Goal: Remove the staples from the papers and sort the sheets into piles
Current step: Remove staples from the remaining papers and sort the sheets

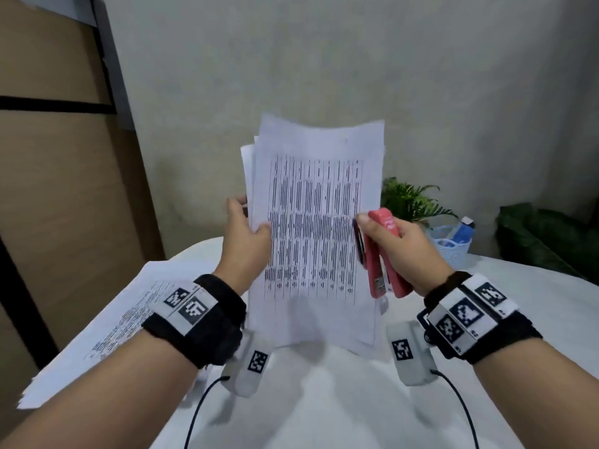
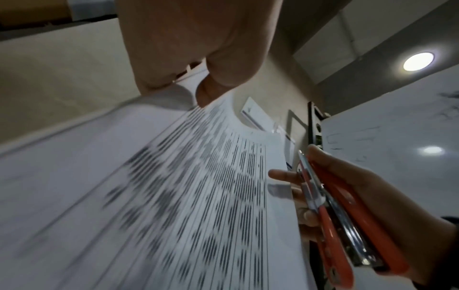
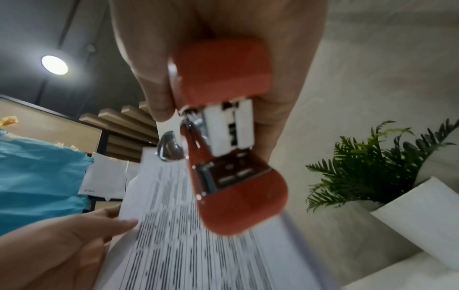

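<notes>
A sheaf of printed sheets (image 1: 311, 228) stands upright above the table, its lower edge near the cloth. My left hand (image 1: 248, 234) pinches its left edge, thumb on the front (image 2: 213, 88). My right hand (image 1: 385, 234) grips a red stapler (image 1: 382, 254) at the sheaf's right edge, and its fingertips touch the paper there. In the right wrist view the stapler (image 3: 228, 137) points away from the wrist with its metal anvil showing, next to the sheets (image 3: 198, 245). The left wrist view shows the sheets (image 2: 174, 196) and the stapler (image 2: 342, 225). No staple can be made out.
A pile of printed sheets (image 1: 113, 322) lies on the white-covered table (image 1: 324, 400) at the left, overhanging its edge. At the back right stand a pale blue basket (image 1: 452, 246) with a bottle and a green plant (image 1: 408, 199). A wall closes the back.
</notes>
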`<state>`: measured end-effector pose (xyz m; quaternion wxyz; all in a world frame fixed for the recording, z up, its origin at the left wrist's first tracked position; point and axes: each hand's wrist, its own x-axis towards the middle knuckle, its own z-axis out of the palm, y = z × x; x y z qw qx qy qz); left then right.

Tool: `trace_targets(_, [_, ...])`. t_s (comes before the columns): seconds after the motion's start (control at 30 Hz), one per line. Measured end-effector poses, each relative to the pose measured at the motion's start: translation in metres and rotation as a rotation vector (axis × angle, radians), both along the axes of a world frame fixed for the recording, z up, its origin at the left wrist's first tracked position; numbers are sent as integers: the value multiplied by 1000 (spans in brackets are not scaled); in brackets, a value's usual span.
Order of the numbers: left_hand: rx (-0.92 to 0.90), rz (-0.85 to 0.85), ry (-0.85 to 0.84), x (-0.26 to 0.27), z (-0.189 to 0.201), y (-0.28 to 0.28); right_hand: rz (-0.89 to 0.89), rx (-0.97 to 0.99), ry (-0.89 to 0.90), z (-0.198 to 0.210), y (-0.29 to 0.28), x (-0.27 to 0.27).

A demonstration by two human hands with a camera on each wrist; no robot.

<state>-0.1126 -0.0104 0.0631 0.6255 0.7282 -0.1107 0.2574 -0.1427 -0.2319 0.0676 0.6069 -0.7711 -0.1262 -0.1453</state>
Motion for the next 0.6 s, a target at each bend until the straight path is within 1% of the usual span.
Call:
trace_targets(0.1, [-29,2,35,4,-11,0,23,-27,51,-10,3,-2])
trace_targets(0.23, [-38,-1,95,10,-14,3,76,-35,97,-19,5,-5])
trace_targets(0.37, [-61,-14,104,15,-11,2,63,-45,55,-27,3,-5])
trace_targets(0.47, [-113,-45,56,17,-4,1,-3,-26,-22,-30,-6,-2])
trace_targets(0.6, [-72,-77,-20,20,6,-2,-62,-10,-107,-21,-15,0])
